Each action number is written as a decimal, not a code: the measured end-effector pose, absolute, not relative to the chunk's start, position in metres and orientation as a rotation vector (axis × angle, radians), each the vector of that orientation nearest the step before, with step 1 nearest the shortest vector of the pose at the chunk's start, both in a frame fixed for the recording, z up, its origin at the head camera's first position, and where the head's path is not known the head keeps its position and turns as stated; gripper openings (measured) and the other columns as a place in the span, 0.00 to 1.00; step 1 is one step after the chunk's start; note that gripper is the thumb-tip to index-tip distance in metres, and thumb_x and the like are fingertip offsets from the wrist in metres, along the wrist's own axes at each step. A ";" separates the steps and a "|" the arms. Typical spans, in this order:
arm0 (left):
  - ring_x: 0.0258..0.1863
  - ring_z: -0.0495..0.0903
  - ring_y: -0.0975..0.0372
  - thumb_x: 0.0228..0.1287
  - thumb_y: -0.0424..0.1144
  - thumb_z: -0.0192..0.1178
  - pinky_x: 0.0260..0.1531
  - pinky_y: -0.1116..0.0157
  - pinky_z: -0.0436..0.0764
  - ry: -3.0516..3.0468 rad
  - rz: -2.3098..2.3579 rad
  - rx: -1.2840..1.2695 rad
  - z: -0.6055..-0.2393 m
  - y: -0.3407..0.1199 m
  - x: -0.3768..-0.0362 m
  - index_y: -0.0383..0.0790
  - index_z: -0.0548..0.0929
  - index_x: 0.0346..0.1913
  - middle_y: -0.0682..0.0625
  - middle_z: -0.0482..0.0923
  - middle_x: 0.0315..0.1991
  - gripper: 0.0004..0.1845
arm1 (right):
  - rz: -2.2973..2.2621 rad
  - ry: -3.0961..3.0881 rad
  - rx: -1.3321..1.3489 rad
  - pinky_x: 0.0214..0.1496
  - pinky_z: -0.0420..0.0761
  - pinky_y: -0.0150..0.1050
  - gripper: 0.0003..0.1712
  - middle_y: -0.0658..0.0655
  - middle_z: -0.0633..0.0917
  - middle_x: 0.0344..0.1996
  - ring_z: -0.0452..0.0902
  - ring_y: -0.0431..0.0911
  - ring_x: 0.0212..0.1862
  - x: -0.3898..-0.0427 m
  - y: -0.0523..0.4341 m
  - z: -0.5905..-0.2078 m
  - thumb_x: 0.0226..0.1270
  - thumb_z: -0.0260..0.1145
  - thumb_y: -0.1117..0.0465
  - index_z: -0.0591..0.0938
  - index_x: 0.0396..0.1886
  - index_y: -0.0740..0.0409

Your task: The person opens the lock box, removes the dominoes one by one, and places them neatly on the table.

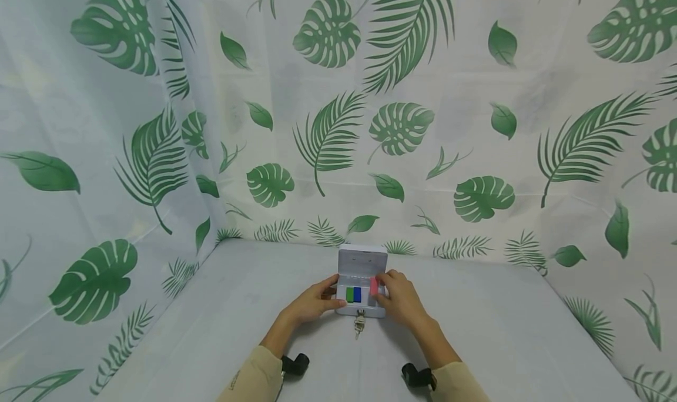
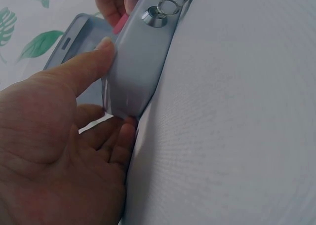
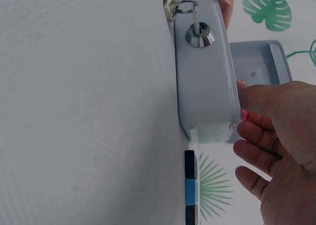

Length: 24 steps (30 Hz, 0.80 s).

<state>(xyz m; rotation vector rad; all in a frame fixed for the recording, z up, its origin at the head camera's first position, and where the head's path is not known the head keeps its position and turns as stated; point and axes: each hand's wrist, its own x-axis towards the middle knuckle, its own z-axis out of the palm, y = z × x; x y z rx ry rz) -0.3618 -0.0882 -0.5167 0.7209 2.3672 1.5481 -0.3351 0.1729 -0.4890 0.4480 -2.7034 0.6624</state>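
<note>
- Centrally, near the desk's (image 1: 476, 331) far edge, sits the open grey lock box (image 1: 362, 311), long axis left-right.
- Left hand (image 1: 312, 304) grips its left end, steadying.
- Right hand (image 1: 400, 299) pinches a pink block (image 1: 374, 285) over the box's right side (green, blue blocks inside).

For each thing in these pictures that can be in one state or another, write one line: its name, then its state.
Small grey box: lid open, standing upright at the back.
Key: in the front lock, with more keys hanging.
Pink block: pinched, at the box's right end.
Left hand: gripping the box's left end.
Right hand: holding the pink block.
</note>
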 end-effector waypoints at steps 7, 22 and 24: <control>0.69 0.75 0.47 0.70 0.49 0.68 0.69 0.42 0.71 2.377 1.541 0.709 -0.517 -0.088 -0.362 0.43 0.59 0.83 0.40 0.74 0.71 0.45 | 0.643 -2.702 0.445 0.50 0.78 0.51 0.20 0.57 0.83 0.43 0.76 0.51 0.46 -0.336 0.176 -0.490 0.63 0.78 0.61 0.85 0.53 0.62; 0.70 0.75 0.47 0.70 0.49 0.69 0.69 0.43 0.72 2.371 1.539 0.713 -0.517 -0.088 -0.361 0.42 0.58 0.83 0.40 0.74 0.72 0.45 | 0.619 -2.688 0.440 0.51 0.80 0.53 0.20 0.59 0.84 0.43 0.78 0.54 0.47 -0.337 0.187 -0.488 0.64 0.77 0.61 0.85 0.53 0.63; 0.69 0.75 0.47 0.70 0.49 0.69 0.69 0.43 0.72 2.372 1.536 0.714 -0.516 -0.089 -0.361 0.42 0.58 0.83 0.40 0.74 0.72 0.45 | 0.618 -2.691 0.432 0.50 0.80 0.53 0.19 0.59 0.83 0.43 0.78 0.53 0.46 -0.336 0.189 -0.487 0.64 0.77 0.61 0.85 0.52 0.63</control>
